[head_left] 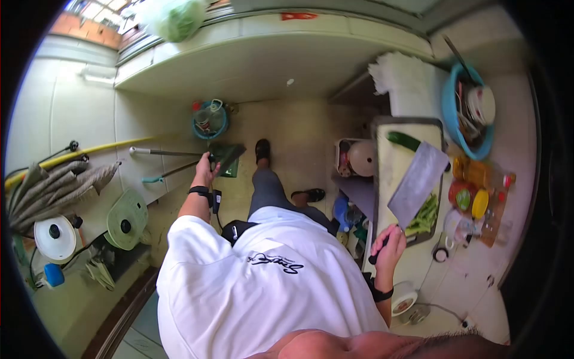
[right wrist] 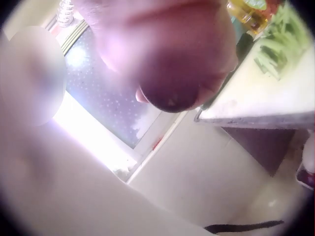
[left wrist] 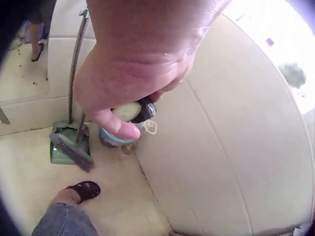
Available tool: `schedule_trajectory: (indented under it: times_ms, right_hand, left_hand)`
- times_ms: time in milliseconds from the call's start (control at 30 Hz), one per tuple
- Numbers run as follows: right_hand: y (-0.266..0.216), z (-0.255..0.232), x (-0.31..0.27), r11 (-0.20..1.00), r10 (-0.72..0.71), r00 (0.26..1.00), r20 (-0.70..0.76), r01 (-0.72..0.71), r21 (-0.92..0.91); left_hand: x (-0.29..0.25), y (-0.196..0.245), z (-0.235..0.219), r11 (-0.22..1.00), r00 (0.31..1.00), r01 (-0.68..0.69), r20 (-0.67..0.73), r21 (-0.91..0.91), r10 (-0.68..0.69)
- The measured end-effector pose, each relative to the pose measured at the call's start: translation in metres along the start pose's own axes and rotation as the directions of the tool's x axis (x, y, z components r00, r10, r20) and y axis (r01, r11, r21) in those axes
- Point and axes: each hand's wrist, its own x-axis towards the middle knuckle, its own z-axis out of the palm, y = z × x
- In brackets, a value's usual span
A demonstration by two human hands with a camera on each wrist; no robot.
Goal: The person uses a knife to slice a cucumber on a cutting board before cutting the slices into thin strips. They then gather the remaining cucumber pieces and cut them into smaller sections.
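My right hand (head_left: 390, 244) grips the black handle of a cleaver (head_left: 418, 182). The broad blade lies over the cutting board (head_left: 385, 170) in the head view, partly overlapping a dark green cucumber (head_left: 403, 140). Cut green strips (head_left: 426, 216) lie at the near end of the board, beside the blade. In the right wrist view, the dark handle end (right wrist: 172, 96) shows under the curled fingers. Away from the board, out to the left, my left hand (left wrist: 133, 73) pinches a cucumber piece (left wrist: 127, 112) with a pale cut face and dark skin.
Bottles and jars (head_left: 478, 203) stand right of the board, with a blue basin (head_left: 451, 113) of utensils beyond. On the floor are a blue bucket (head_left: 222, 127), a dustpan (left wrist: 58, 156) and a broom (left wrist: 74, 152). Pot lids (head_left: 55, 239) lie on the left counter.
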Motion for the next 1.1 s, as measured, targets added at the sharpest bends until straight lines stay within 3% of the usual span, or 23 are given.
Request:
schedule_trajectory:
  times_ms: [167, 233, 367, 433, 500, 567, 667, 700, 767, 833, 900, 933, 1000, 1033, 1067, 1100]
  right_hand:
    - [-0.003, 0.044, 0.004, 0.999, -0.007, 0.998, -0.066, 0.004, -0.038]
    - [-0.011, 0.070, 0.004, 1.000, 0.019, 0.991, -0.132, -0.018, 0.007]
    - [-0.019, 0.114, 0.009, 1.000, -0.015, 0.978, -0.209, 0.010, -0.024]
    - [-0.022, 0.134, 0.009, 0.999, -0.017, 0.968, -0.249, 0.009, -0.035]
    - [-0.027, 0.147, 0.006, 0.999, -0.017, 0.956, -0.292, 0.005, -0.039]
    - [-0.027, 0.158, 0.005, 0.999, 0.000, 0.958, -0.285, -0.010, -0.033]
    - [-0.030, 0.168, -0.001, 1.000, 0.023, 0.959, -0.282, -0.024, 0.000]
    - [-0.030, 0.168, -0.003, 1.000, 0.029, 0.961, -0.276, -0.026, 0.012]
    - [-0.023, 0.164, -0.006, 0.999, 0.007, 0.941, -0.339, 0.006, 0.037]
    - [-0.019, 0.151, -0.012, 0.998, 0.019, 0.934, -0.358, 0.001, 0.057]
    - [-0.016, 0.138, -0.020, 0.998, -0.047, 0.909, -0.414, 0.059, 0.016]
    - [-0.011, 0.125, -0.024, 0.998, -0.064, 0.904, -0.424, 0.069, -0.003]
    - [0.000, 0.098, -0.035, 0.994, -0.101, 0.874, -0.476, 0.112, -0.005]
    - [0.004, 0.087, -0.040, 0.988, -0.126, 0.852, -0.508, 0.153, 0.012]
    - [0.007, 0.076, -0.045, 0.982, -0.122, 0.820, -0.560, 0.181, 0.051]
    - [0.010, 0.065, -0.048, 0.973, -0.117, 0.795, -0.595, 0.213, 0.093]
  left_hand:
    - [0.069, 0.000, -0.013, 0.986, 0.992, 0.083, -0.080, -0.146, -0.095]
    - [0.102, 0.014, -0.010, 0.967, 0.984, 0.029, -0.164, -0.253, -0.072]
    - [0.161, 0.048, -0.011, 0.985, 0.992, 0.021, -0.117, -0.174, -0.042]
    - [0.181, 0.051, -0.009, 0.984, 0.983, 0.070, -0.158, -0.166, -0.096]
    - [0.204, 0.035, -0.018, 0.996, 0.969, -0.016, -0.246, -0.092, -0.007]
    - [0.239, -0.001, -0.052, 0.988, 0.995, 0.099, -0.028, 0.120, -0.096]
    - [0.180, -0.005, -0.059, 0.956, 0.987, 0.159, -0.041, 0.248, -0.154]
    - [0.185, -0.013, -0.071, 0.954, 0.988, 0.151, -0.032, 0.258, -0.148]
    - [0.213, -0.028, -0.091, 0.887, 0.942, 0.194, 0.172, 0.419, -0.288]
    - [0.137, 0.018, -0.044, 0.728, 0.993, -0.031, 0.106, 0.685, -0.058]
    - [0.177, 0.010, -0.014, 0.541, 0.904, -0.416, 0.396, 0.731, 0.159]
    - [0.144, 0.025, 0.026, 0.463, 0.807, -0.585, 0.539, 0.666, 0.242]
    - [0.033, 0.068, 0.108, 0.339, 0.553, -0.827, 0.761, 0.449, 0.340]
    - [-0.026, 0.077, 0.149, 0.304, 0.419, -0.898, 0.829, 0.318, 0.371]
    - [-0.084, 0.078, 0.182, 0.279, 0.359, -0.921, 0.872, 0.273, 0.331]
    - [-0.143, 0.075, 0.212, 0.316, 0.216, -0.942, 0.921, 0.110, 0.324]
